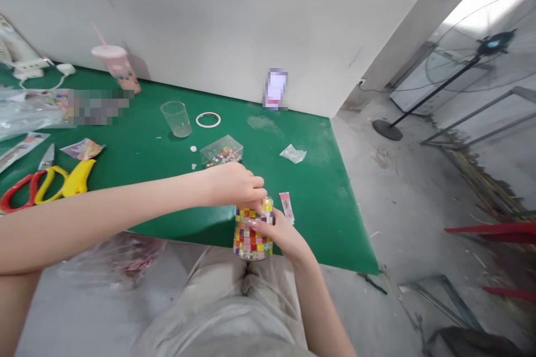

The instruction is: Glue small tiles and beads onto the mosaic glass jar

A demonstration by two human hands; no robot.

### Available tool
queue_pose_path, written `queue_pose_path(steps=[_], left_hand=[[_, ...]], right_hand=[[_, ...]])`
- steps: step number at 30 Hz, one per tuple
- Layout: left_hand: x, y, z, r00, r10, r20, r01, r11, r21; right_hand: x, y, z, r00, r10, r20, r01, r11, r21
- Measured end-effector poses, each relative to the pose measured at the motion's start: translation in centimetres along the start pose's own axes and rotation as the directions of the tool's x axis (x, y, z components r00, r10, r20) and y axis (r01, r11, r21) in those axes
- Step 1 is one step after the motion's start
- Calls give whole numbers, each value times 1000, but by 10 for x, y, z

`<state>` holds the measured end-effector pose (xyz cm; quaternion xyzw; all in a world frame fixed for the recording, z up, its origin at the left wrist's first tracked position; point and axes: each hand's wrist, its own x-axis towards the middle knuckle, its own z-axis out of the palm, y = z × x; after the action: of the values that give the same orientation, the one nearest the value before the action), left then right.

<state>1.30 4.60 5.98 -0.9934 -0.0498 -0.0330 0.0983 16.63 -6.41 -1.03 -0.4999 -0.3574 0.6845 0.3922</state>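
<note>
A cup covered in colourful mosaic tiles [252, 241] stands at the front edge of the green table, slightly tilted. My right hand [282, 232] grips it from the right side, thumb across its tiled front. Over the cup's upper rim, my left hand [242, 185] is closed with fingertips pressed together; whatever they may hold is hidden. Just behind that hand is a clear plastic box [221, 150] with small colourful pieces inside. A small pink-and-white tube [287, 207] lies to the right of the cup.
Behind are a clear plastic cup [176, 119], a white ring [208, 120] and a phone [275, 89] against the white panel. Scissors [46, 175], a pink drink cup [117, 68] and plastic bags [31, 111] occupy the left. A crumpled wrapper [293, 154] lies right; a fan [435, 89] stands beyond.
</note>
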Motion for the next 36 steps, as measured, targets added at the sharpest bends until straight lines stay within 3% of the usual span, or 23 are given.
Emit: queue_pose_path(steps=[3, 7, 10, 13, 19, 30, 32, 36], left_hand=[[-2, -4, -1, 994, -108, 18, 109, 962, -249], [-4, -4, -13, 968, -234, 92, 240, 753, -613], [-3, -1, -20, 952, -274, 135, 285, 632, -721], [-2, 1, -20, 944, -296, 149, 304, 597, -742], [2, 3, -22, 949, -268, 167, 301, 609, -733], [6, 12, -25, 968, -215, 132, 250, 757, -604], [6, 13, -25, 955, -251, 156, 291, 709, -643], [1, 13, -26, 894, -354, 275, 431, 511, -744]], right_hand=[[-4, -2, -2, 1000, 6, 26, -6, 1000, 10], [-9, -5, -6, 998, -11, 65, 10, 1000, 20], [-12, -8, -5, 996, -31, 79, 30, 999, 16], [-13, -11, -3, 996, -35, 84, 35, 999, 7], [-15, -10, -3, 995, -30, 95, 31, 1000, -4], [-19, -8, -3, 995, -76, 61, 77, 997, -25], [-20, -7, -4, 996, -62, 64, 63, 998, -12], [-22, -7, -8, 998, -31, 46, 30, 999, 22]])
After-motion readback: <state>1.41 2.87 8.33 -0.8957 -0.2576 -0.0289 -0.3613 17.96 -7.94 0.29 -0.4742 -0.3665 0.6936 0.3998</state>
